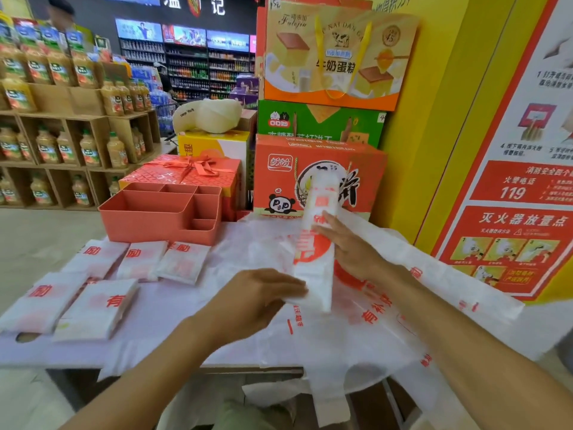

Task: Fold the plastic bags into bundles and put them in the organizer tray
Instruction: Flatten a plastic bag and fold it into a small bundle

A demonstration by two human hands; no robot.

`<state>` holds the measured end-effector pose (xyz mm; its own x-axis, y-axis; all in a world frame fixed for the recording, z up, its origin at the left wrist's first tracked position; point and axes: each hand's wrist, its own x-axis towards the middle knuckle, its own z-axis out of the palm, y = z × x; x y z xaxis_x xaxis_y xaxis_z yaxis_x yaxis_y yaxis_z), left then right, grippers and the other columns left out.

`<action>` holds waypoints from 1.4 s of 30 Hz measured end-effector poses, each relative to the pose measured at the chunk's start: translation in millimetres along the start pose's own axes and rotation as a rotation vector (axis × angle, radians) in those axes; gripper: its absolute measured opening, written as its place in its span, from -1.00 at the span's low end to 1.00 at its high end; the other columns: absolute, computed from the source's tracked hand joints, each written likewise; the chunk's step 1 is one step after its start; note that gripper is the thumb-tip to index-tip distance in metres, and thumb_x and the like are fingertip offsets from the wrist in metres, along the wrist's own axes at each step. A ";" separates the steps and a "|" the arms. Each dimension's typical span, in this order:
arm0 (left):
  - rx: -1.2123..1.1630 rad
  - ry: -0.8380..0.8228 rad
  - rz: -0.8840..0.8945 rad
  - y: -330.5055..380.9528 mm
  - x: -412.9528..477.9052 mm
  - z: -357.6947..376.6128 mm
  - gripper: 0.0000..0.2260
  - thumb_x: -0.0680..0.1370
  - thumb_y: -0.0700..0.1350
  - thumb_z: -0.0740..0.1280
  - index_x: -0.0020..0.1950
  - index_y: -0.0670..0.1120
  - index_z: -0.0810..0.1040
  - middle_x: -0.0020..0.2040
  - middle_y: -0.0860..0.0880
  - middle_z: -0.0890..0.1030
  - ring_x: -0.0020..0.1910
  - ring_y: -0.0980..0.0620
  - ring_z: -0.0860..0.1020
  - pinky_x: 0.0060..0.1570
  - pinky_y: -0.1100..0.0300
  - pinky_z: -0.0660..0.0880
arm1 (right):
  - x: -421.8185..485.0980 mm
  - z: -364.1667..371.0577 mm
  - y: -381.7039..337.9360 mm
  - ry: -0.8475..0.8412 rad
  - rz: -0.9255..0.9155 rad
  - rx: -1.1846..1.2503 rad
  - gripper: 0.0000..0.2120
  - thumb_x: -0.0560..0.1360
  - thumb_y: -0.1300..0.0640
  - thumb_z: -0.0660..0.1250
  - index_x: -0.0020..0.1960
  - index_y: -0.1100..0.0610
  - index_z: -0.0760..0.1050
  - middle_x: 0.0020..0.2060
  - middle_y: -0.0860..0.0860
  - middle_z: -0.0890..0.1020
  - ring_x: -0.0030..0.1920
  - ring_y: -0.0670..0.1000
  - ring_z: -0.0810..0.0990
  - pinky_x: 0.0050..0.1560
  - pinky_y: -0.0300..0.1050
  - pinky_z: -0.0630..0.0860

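The narrow folded white red-printed plastic bag [314,243], pressed by the straight, closed fingers of left hand [263,294] and right hand [352,248], may be sprung open if released.

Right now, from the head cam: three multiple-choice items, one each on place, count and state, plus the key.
1. Where does the organizer tray stand?
A) just beyond the folded bundles
B) on top of the panda box
C) under the left hand

2. How many folded bundles are laid out?
A) two
B) five
C) nine

3. What is the right hand doing?
A) gripping the tray's rim
B) resting straight fingers against the long folded bag
C) pinching a bundle

Key: 1 A, the tray sits right behind the bundles' far row. 2 B, three in the far row and two nearer. 3 B, its fingers are extended and touch the strip.
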<state>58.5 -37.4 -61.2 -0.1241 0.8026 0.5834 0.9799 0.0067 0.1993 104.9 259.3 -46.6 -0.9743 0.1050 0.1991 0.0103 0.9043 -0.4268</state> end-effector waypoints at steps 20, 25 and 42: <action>-0.119 -0.244 -0.252 -22.9 -30.8 44.6 -0.48 0.44 -0.03 0.17 0.38 0.19 0.55 0.47 0.24 0.43 0.49 0.22 0.32 0.42 0.05 0.34 | -4.2 55.1 23.0 -0.086 -0.011 -0.127 -0.48 0.66 -0.07 0.23 0.60 -0.14 0.23 0.60 -0.10 0.21 0.60 -0.07 0.12 0.61 0.04 0.07; -0.123 -0.213 -0.250 -24.6 -32.6 44.1 -0.55 0.51 -0.09 0.27 0.39 0.15 0.57 0.47 0.22 0.45 0.49 0.24 0.33 0.46 0.09 0.33 | -37.5 41.6 -1.9 0.193 0.013 -0.126 -0.62 0.59 0.10 0.34 0.39 -0.03 0.53 0.39 -0.11 0.55 0.39 -0.08 0.47 0.46 -0.02 0.40; -0.140 -0.106 -0.241 -14.7 -28.6 42.0 -0.73 0.60 -0.02 0.37 0.29 0.10 0.65 0.24 0.22 0.64 0.24 0.27 0.56 0.25 0.19 0.52 | -115.4 69.7 -24.7 -0.020 0.017 -0.004 -0.55 0.61 -0.06 0.34 0.48 -0.22 0.40 0.48 -0.32 0.36 0.50 -0.24 0.26 0.56 -0.02 0.24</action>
<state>54.2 -35.5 -113.9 -0.3263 0.8456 0.4225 0.8923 0.1280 0.4330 201.4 196.0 -120.5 -0.9782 0.1124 0.1745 0.0278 0.9040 -0.4266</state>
